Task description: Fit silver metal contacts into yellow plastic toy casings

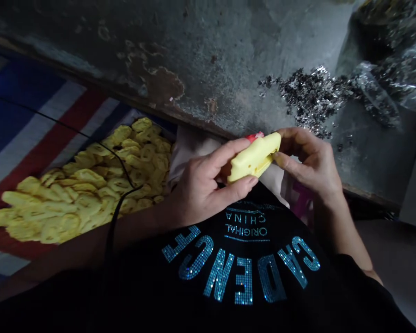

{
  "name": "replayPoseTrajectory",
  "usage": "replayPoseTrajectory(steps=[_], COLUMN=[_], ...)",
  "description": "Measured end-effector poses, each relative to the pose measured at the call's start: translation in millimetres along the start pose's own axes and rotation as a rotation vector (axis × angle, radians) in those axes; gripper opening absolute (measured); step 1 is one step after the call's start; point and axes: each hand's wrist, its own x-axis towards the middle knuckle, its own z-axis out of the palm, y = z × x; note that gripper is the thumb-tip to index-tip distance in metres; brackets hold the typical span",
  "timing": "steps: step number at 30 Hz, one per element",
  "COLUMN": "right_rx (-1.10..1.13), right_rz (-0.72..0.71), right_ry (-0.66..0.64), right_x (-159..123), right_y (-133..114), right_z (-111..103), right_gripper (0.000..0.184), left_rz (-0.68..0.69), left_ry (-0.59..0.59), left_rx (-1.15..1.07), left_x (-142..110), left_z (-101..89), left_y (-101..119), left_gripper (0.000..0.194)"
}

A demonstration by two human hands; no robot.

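Note:
My left hand (197, 182) and my right hand (307, 159) together grip a yellow moulded piece (254, 157), holding it from both ends between fingers and thumbs. A small pink part (255, 137) shows behind its upper edge, and I cannot tell whether it is attached. Left of my left hand lies a large heap of similar yellow pieces (90, 185) on a striped red, white and blue cloth (31, 129). A pale cloth (190, 155) lies under my hands.
A scattered heap of glittering silver-black bits (312, 97) lies on a worn concrete ledge (125, 60) ahead, beside a clear plastic bag (391, 78) of similar bits. My black rhinestone-lettered shirt (229, 273) fills the bottom of the view, with a dark cord (113, 231) crossing my left forearm.

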Motion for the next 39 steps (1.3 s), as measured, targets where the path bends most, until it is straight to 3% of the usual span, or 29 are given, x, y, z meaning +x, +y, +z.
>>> replayPoseTrajectory(steps=[3, 8, 10, 13, 17, 20, 25, 28, 32, 34, 37, 39], right_rx=[0.058, 0.075, 0.031, -0.093, -0.183, -0.153, -0.154, -0.127, -0.022, 0.008, 0.01, 0.02], right_rz=[-0.068, -0.188, -0.243, -0.322, -0.437, -0.495, -0.541, -0.55, -0.646, -0.535, -0.239, -0.162], right_ry=[0.041, 0.224, 0.302, 0.387, 0.441, 0.436, 0.476, 0.527, 0.611, 0.505, 0.218, 0.077], right_x=[-2, -18, -26, -34, -36, -34, -31, -25, -17, -15, -8, 4], right_y=[8, 23, 29, 35, 38, 40, 46, 49, 45, 37, 16, 0], right_z=[6, 20, 23, 22, 16, 15, 19, 27, 40, 40, 26, 16], right_gripper=[0.037, 0.037, 0.037, 0.038, 0.039, 0.043, 0.046, 0.048, 0.045, 0.043, 0.058, 0.072], left_rz=[0.062, -0.073, -0.098, -0.032, 0.106, 0.15, 0.264, 0.446, 0.729, 0.793, 0.624, 0.355], left_ry=[-0.049, -0.322, -0.412, -0.528, -0.541, -0.545, -0.484, -0.365, -0.105, 0.021, 0.166, 0.074], left_rx=[0.071, -0.114, -0.061, 0.101, 0.235, 0.209, 0.142, 0.197, 0.34, 0.417, 0.49, 0.468], left_x=[-2, 13, 25, 40, 45, 43, 38, 33, 29, 28, 30, 36], left_z=[-2.7, -14.7, -17.6, -16.1, -9.2, -5.7, -0.7, 2.7, -1.5, -9.7, -26.2, -37.1], left_y=[-1, 4, 3, 0, -3, -3, -8, -14, -19, -15, -6, -2], left_gripper=[0.072, 0.101, 0.116, 0.13, 0.129, 0.122, 0.113, 0.106, 0.066, 0.048, 0.033, 0.032])
